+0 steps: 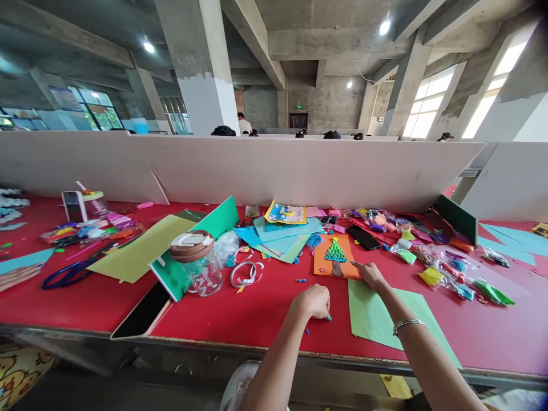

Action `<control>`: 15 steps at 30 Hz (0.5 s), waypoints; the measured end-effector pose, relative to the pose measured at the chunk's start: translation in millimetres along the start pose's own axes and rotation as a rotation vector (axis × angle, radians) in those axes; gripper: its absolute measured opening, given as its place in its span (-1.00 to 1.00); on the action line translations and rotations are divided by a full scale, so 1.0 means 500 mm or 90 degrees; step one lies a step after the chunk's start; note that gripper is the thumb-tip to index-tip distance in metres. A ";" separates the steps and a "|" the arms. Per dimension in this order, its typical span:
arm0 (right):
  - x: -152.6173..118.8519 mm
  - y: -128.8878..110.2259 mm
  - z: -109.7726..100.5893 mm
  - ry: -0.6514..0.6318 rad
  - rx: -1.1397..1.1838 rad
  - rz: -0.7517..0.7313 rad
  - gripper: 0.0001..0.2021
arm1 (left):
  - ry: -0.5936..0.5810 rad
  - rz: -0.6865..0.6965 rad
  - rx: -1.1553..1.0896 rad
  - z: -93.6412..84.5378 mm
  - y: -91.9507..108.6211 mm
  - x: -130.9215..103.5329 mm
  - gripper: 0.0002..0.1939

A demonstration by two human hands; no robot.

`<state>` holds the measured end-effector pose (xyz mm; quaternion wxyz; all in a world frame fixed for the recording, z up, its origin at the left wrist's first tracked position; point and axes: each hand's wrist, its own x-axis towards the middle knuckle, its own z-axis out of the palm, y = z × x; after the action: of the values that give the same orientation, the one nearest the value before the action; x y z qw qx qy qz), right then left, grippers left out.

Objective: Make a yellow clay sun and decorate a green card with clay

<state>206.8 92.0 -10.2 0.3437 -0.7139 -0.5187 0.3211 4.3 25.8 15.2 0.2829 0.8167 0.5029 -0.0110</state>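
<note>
- left hand (pixel 315 301): fingers curled, teal bit (pixel 329 317) at tips, grip unclear;
- right hand (pixel 371 276): index extended at orange card (pixel 319 258), hold unclear;
- card flat on red counter (pixel 257 319); bumpy green triangular tree (pixel 335 251)

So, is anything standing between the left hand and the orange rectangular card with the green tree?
Nothing visible does: only the red tabletop shows between the left hand and the orange rectangular card with the green tree. The right hand is at the card's right edge, beside that gap.
</note>
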 end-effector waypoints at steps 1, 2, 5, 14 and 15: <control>-0.002 -0.002 -0.001 0.002 0.000 0.012 -0.57 | 0.001 0.002 0.011 -0.002 0.006 0.000 -0.88; -0.005 -0.003 -0.002 0.005 0.002 0.018 -0.57 | 0.000 0.005 0.021 -0.004 0.011 -0.001 -0.86; -0.008 -0.002 -0.001 0.011 0.012 0.029 -0.56 | -0.007 0.007 0.037 -0.008 0.017 -0.001 -0.84; 0.000 0.015 0.006 0.011 0.015 0.014 -0.58 | 0.031 -0.014 0.010 -0.015 -0.001 0.000 -0.80; 0.000 0.016 0.006 0.012 0.017 0.004 -0.57 | 0.040 -0.013 0.005 -0.016 -0.002 0.001 -0.79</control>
<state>208.5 90.6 -18.2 0.3572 -0.7138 -0.5089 0.3225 1.6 30.0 21.4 0.2634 0.8124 0.5201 0.0099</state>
